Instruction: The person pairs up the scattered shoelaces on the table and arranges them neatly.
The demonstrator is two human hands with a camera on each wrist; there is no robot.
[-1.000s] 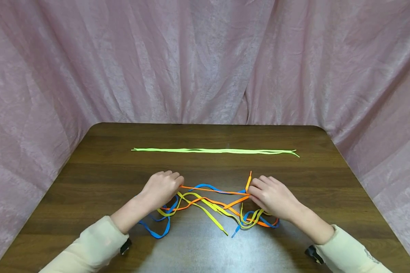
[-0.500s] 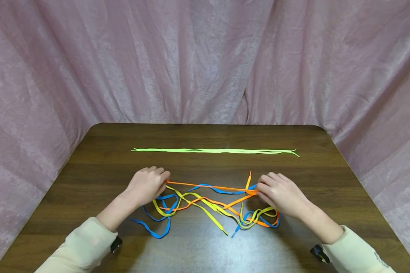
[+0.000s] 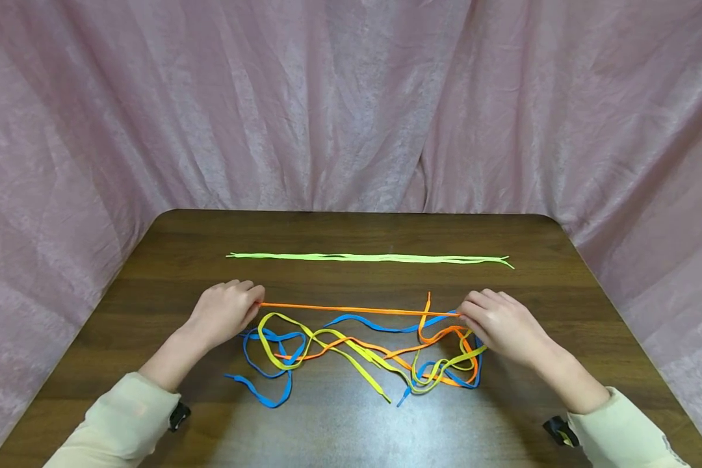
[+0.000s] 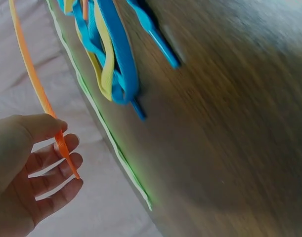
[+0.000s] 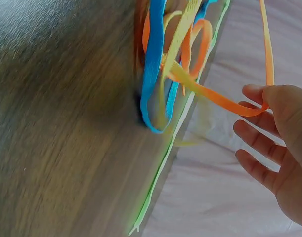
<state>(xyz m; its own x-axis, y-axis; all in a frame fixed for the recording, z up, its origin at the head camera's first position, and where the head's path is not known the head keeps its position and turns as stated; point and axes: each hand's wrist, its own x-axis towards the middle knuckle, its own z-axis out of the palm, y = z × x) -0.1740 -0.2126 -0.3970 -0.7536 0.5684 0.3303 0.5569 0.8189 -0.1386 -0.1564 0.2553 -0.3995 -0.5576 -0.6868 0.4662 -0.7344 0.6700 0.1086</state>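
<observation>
An orange shoelace (image 3: 357, 309) stretches nearly straight between both hands in the head view. My left hand (image 3: 225, 313) pinches it between thumb and forefinger close to its tipped end (image 4: 71, 165), while the other fingers curve loosely below. My right hand (image 3: 503, 325) pinches the lace farther along, and the rest of it hangs in a loop toward the tangle in the right wrist view. Beneath the stretched part, yellow shoelaces (image 3: 365, 376), blue shoelaces (image 3: 380, 328) and more orange lace lie in loose, crossing loops. How they pass under each other is partly hidden.
Several light green laces (image 3: 363, 258) lie side by side in a straight line farther back on the dark wooden table (image 3: 351, 429). Pink curtains (image 3: 304, 104) hang behind the table and at both sides.
The left hand has moved left and slightly back, the right hand to the right. The orange stretch between them has lengthened, and a yellow loop at left has come free of the left hand.
</observation>
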